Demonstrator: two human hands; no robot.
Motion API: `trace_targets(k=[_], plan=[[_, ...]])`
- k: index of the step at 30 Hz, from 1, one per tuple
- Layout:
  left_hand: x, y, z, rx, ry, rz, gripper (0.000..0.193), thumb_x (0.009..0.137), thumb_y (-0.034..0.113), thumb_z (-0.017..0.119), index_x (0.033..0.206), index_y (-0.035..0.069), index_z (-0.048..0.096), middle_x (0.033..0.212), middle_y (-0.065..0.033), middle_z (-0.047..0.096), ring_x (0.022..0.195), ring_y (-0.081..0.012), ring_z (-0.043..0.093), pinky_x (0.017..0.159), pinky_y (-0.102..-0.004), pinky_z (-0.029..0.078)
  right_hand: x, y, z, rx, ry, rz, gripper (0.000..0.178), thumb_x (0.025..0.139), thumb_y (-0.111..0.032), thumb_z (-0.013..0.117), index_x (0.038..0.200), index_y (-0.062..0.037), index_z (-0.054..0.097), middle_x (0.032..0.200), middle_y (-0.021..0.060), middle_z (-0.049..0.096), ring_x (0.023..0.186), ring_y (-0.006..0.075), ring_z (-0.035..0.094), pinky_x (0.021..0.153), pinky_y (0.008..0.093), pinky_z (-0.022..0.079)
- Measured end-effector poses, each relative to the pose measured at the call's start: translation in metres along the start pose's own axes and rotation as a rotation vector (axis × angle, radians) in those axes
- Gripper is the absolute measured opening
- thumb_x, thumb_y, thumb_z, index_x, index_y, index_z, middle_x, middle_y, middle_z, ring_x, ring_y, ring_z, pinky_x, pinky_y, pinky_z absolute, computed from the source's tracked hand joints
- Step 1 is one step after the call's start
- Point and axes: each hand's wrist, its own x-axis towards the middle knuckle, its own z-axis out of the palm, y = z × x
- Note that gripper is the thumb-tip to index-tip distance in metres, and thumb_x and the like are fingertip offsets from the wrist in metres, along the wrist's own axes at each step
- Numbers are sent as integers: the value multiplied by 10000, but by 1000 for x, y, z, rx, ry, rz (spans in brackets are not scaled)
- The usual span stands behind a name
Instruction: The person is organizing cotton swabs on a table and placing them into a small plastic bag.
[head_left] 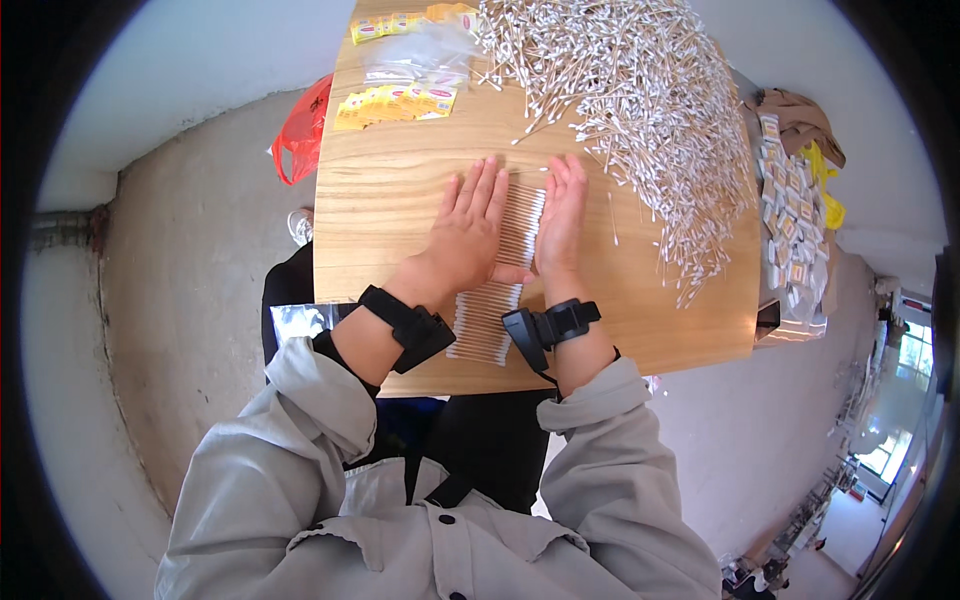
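Observation:
A long row of cotton swabs (481,325) lies side by side on the wooden table (380,190), running from the near edge up between my hands. My left hand (462,240) rests flat over the left part of the row. Its fingers point away from me and its thumb reaches right across the swabs. Along the row's right side stands my right hand (561,222) on its edge, fingers extended and close to the swab tips. Neither hand grips anything. Part of the row is hidden under my left hand.
A big heap of loose cotton swabs (640,100) covers the table's far right. Yellow packets (395,103) and clear plastic bags (420,55) lie at the far left. Beside the table are a red plastic bag (303,130) on the left and many small packed boxes (795,215) on the right.

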Motion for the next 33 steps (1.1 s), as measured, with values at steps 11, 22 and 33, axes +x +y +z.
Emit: trace_targets(k=[11, 22, 33], plan=[[21, -12, -14, -182, -56, 213, 1209, 615, 663, 707, 1446, -56, 202, 1499, -212, 265, 1427, -363, 164, 1154, -502, 118, 5, -25, 3, -10, 154, 27, 640, 1012, -447, 281, 1383, 75, 296, 1361, 237, 380, 1330, 256, 334, 1154, 355, 200], [6, -18, -12, -85, -30, 96, 1307, 580, 759, 643, 1458, -66, 136, 1537, -224, 150, 1444, -353, 100, 1157, -492, 97, 16, -7, -3, -358, -125, -107, 542, 992, -371, 399, 1344, 41, 379, 1301, 203, 426, 1260, 255, 412, 1089, 365, 317], [1, -15, -19, -44, -82, 62, 1323, 560, 799, 620, 1457, -63, 169, 1534, -245, 134, 1447, -353, 78, 1158, -493, 77, 103, -41, 51, -1499, 11, -112, 544, 793, -422, 670, 1121, -2, 557, 1125, 211, 521, 1012, 371, 563, 846, 438, 475]])
